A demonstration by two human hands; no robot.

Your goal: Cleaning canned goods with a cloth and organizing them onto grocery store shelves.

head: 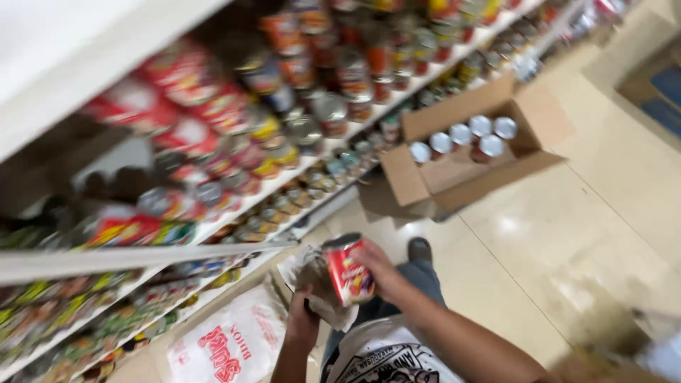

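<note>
We are gripping a red-labelled can [348,270] with the right hand [378,268], fingers closed around its side. We are clutching a crumpled cloth [320,291] in the closed left hand [303,315], touching the can.

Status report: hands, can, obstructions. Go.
Right hand gripping red can. Left hand holding crumpled cloth. Open carton of cans on floor ahead.

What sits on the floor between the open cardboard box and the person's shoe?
Only bare shiny tile floor separates the cardboard box from the shoe, in the head view.
</note>
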